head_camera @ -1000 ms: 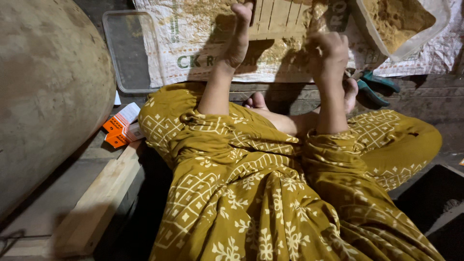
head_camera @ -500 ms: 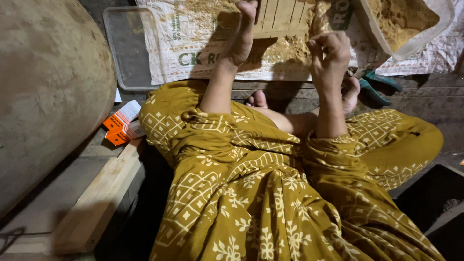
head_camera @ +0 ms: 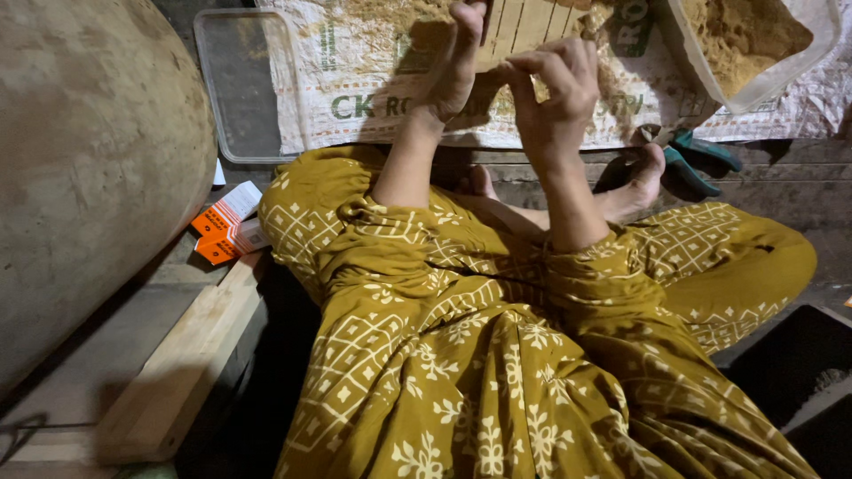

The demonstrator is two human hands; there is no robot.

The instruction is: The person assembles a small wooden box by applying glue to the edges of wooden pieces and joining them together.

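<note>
I sit cross-legged in mustard patterned clothes. My left hand grips the left edge of a slatted wooden frame held up at the top of the view. My right hand is just below the frame, fingers curled and touching its lower edge. Under the frame lies a printed white sack dusted with tan powder. A clear plastic tub of the same tan powder stands at the top right.
A large rounded clay-coloured vessel fills the left side. A clear plastic lid lies beside the sack. An orange-and-white carton sits by my left knee, a wooden plank below it, teal-handled pliers by my foot.
My right hand has slid left and down along the frame toward my left hand. The left hand keeps its grip on the frame.
</note>
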